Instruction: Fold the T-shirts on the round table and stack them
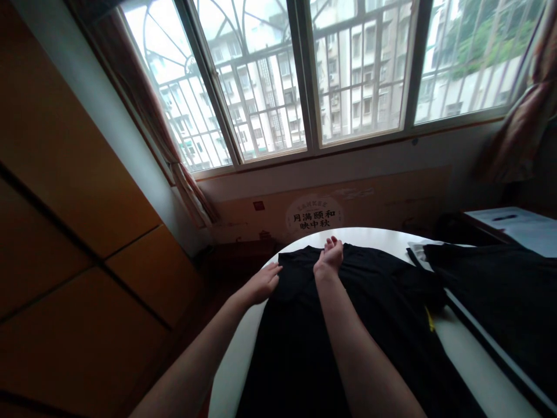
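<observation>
A black garment (296,342) lies spread over a round white table (235,371), its far edge close to the table's rim. My left hand (262,283) rests at the garment's left edge, fingers stretched out and together, holding nothing. Over the far edge of the cloth is my right hand (329,256), turned with the palm partly up and the fingers loosely bent. No cloth shows lifted in it, though its underside is hidden. A small yellow tag or cord (429,319) shows at the garment's right side.
Another dark garment (500,290) with a white stripe lies on the right. Beyond it stands a side table (513,226) with a pale top. Wooden cabinet doors (56,232) rise at left; barred windows (304,87) and tied curtains (169,145) are ahead.
</observation>
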`<state>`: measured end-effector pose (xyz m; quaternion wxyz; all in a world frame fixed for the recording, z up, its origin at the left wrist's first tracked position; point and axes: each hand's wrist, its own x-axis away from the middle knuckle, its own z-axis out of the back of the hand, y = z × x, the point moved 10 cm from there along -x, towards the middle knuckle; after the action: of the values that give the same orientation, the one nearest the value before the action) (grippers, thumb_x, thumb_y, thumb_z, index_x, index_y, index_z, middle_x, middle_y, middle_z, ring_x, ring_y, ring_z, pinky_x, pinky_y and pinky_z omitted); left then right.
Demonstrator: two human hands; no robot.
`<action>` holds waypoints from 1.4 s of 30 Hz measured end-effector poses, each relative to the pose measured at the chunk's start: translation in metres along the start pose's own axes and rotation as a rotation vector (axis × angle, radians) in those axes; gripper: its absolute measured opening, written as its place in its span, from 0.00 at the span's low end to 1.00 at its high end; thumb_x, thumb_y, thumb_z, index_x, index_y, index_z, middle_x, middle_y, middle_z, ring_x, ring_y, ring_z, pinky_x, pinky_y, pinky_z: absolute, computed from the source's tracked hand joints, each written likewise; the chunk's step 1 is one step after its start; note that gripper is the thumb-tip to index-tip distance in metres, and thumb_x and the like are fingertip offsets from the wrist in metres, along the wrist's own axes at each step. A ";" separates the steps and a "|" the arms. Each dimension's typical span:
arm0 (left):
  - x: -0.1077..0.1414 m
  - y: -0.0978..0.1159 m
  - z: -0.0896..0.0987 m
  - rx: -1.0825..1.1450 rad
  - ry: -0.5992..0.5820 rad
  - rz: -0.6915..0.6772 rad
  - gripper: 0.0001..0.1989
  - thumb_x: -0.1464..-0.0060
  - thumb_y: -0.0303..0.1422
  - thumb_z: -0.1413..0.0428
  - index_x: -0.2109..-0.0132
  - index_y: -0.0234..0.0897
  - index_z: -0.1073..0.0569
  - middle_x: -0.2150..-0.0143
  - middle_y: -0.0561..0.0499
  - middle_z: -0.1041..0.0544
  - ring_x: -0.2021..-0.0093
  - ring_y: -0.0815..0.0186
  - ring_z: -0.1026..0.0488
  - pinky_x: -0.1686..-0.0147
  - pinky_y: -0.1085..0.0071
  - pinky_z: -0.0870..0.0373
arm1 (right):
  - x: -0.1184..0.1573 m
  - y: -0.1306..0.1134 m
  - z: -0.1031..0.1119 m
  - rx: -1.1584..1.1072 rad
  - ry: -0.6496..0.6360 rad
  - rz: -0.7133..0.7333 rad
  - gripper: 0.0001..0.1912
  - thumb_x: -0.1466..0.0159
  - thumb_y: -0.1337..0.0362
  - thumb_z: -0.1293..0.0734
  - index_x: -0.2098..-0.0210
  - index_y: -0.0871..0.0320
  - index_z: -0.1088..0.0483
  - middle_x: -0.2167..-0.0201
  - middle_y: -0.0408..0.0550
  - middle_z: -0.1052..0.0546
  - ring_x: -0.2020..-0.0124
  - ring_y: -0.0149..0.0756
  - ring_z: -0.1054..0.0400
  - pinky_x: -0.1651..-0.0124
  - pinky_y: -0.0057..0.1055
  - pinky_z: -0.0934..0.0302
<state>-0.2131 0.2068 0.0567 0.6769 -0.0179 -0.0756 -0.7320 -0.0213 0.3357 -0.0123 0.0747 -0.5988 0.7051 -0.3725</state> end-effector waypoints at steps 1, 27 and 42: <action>-0.015 0.001 0.003 -0.005 0.028 0.033 0.29 0.33 0.37 0.63 0.30 0.32 0.39 0.27 0.44 0.44 0.27 0.62 0.49 0.29 0.65 0.51 | 0.000 -0.003 -0.001 -0.016 0.003 0.016 0.23 0.33 0.50 0.47 0.47 0.54 0.34 0.46 0.49 0.28 0.43 0.33 0.33 0.38 0.35 0.40; -0.085 0.001 -0.051 -0.048 0.121 0.201 0.39 0.36 0.53 0.62 0.27 0.32 0.48 0.25 0.37 0.54 0.25 0.49 0.59 0.31 0.41 0.61 | -0.027 0.006 0.001 0.555 -0.155 0.212 0.25 0.43 0.64 0.45 0.49 0.60 0.31 0.58 0.50 0.21 0.54 0.37 0.26 0.45 0.37 0.33; -0.082 -0.002 -0.047 -0.008 0.216 0.204 0.36 0.37 0.48 0.59 0.29 0.31 0.43 0.26 0.37 0.47 0.25 0.51 0.54 0.30 0.46 0.60 | 0.000 0.062 -0.058 1.728 -0.861 0.537 0.27 0.31 0.62 0.40 0.34 0.60 0.37 0.29 0.56 0.43 0.27 0.48 0.56 0.28 0.50 0.69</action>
<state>-0.2046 0.2818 -0.0004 0.7519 0.0506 0.0028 -0.6573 -0.1025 0.3615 -0.0091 0.8146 -0.2438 0.2172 -0.4794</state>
